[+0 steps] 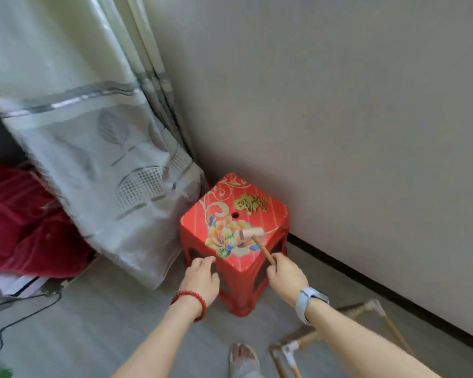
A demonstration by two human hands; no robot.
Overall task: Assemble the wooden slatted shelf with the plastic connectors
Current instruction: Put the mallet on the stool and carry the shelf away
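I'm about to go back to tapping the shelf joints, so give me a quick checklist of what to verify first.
1. Wooden mallet in hand: ok, the right hand grips its handle, head over the red plastic stool.
2. Left hand free: ok, it holds nothing, fingers at the stool's edge.
3. Shelf frame within reach: ok, on the floor by the right arm.
4. White plastic connectors fitted on the rods: ok for the two visible.
5. Joints fully seated: cannot tell.
6. Slats at hand: cannot tell, none in view.
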